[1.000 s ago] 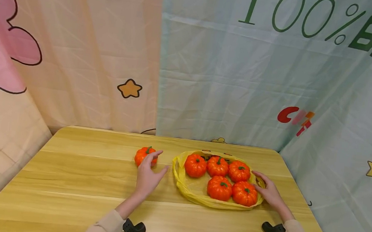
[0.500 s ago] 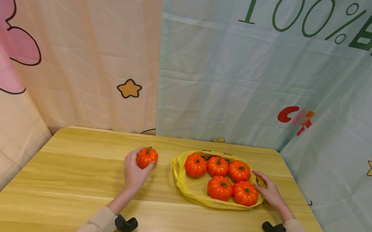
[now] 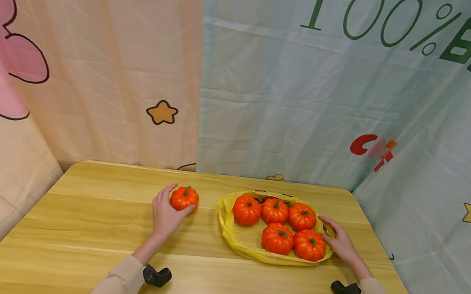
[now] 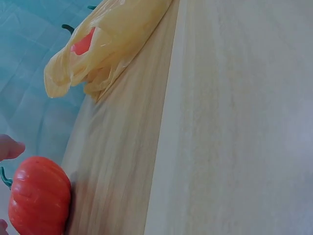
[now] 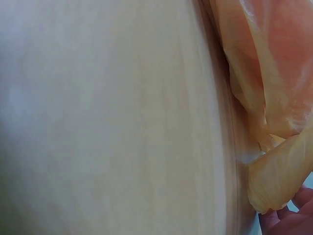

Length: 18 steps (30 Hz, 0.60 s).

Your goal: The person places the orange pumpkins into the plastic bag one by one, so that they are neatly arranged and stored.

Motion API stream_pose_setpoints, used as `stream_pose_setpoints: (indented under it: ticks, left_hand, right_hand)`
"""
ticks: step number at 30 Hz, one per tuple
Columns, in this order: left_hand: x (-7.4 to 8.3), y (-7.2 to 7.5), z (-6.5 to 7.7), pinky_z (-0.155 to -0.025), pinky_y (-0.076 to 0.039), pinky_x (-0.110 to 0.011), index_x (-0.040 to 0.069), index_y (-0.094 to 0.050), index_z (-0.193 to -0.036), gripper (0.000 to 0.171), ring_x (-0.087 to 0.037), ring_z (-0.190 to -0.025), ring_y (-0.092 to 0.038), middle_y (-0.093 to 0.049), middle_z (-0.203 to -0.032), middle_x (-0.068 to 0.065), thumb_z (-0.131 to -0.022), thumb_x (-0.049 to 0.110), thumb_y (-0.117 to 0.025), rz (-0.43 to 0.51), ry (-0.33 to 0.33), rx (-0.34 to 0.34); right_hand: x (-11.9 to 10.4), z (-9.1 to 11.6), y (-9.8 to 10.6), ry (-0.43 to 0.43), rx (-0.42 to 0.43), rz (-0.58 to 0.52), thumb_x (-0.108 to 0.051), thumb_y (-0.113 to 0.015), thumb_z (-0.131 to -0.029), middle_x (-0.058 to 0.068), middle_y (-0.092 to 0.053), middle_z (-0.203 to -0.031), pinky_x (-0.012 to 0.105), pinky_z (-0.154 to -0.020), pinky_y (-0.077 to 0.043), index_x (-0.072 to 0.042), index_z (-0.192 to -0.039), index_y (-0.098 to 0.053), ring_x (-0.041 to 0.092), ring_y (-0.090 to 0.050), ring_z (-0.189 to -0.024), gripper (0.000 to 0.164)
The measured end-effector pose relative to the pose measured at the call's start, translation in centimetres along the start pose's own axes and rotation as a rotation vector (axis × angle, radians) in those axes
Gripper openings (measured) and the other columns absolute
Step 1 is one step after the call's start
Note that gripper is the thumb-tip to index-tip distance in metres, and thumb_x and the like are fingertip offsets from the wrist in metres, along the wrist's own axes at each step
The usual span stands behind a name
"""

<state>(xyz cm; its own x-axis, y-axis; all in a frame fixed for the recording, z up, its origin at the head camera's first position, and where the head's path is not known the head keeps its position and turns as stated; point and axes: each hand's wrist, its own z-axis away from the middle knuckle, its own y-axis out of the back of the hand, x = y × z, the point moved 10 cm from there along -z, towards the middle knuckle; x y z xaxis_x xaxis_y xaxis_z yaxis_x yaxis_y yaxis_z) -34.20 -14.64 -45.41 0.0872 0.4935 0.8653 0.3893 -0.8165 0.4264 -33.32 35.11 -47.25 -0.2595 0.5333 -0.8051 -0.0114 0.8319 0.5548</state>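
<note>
In the head view, a small orange pumpkin (image 3: 184,198) with a green stem sits on the left part of the table. My left hand (image 3: 166,214) curves around it, fingers along its far left side and thumb across its near right side. The left wrist view catches the same pumpkin (image 4: 40,198) at its lower left edge. Several more pumpkins (image 3: 277,238) lie in a spread yellow plastic bag (image 3: 242,249). My right hand (image 3: 339,242) grips that bag's right edge. Bunched plastic (image 5: 279,176) covers part of these fingers in the right wrist view.
The wooden table (image 3: 93,228) reaches back to a printed fabric curtain (image 3: 255,120). A black wrist device (image 3: 157,277) sits on the left forearm, another black device (image 3: 345,290) on the right. Bare wood separates the lone pumpkin from the bag.
My left hand has moved leftward from in front of the lone pumpkin and now curls around its left side. The right hand stays at the bag's edge.
</note>
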Motion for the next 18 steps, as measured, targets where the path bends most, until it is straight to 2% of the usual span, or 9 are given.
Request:
stream_pose_setpoints:
  ticks: [8,12,18]
  left_hand:
    - [-1.2,-1.2,-0.5,-0.1,-0.04,-0.061,0.008,-0.038,-0.143,0.085,-0.039,-0.126,-0.035,-0.041,-0.144,-0.019,-0.071,0.021,-0.083,-0.039,0.073,-0.098]
    - [-1.4,-1.3,-0.5,-0.101,-0.039,-0.061,0.006,-0.038,-0.142,0.084,-0.041,-0.127,-0.035,-0.042,-0.142,-0.02,-0.072,0.02,-0.082,-0.023,0.086,-0.106]
    - [-1.4,-1.3,-0.5,-0.103,-0.037,-0.06,0.003,-0.042,-0.139,0.078,-0.042,-0.126,-0.037,-0.044,-0.139,-0.022,-0.073,0.018,-0.081,-0.017,0.079,-0.103]
  right_hand:
    - [0.0,0.0,0.0,-0.001,0.003,0.003,-0.003,-0.06,-0.091,0.033,-0.042,-0.141,-0.003,-0.093,-0.024,0.009,-0.136,-0.045,-0.026,-0.028,-0.112,0.048]
    - [0.1,0.0,0.0,-0.006,0.004,0.008,-0.004,-0.06,-0.091,0.032,-0.042,-0.141,-0.003,-0.093,-0.024,0.009,-0.136,-0.045,-0.024,-0.029,-0.113,0.049]
    - [0.3,0.0,0.0,-0.021,0.006,0.025,-0.005,-0.061,-0.091,0.031,-0.043,-0.142,-0.003,-0.093,-0.024,0.007,-0.136,-0.045,-0.014,-0.034,-0.119,0.049]
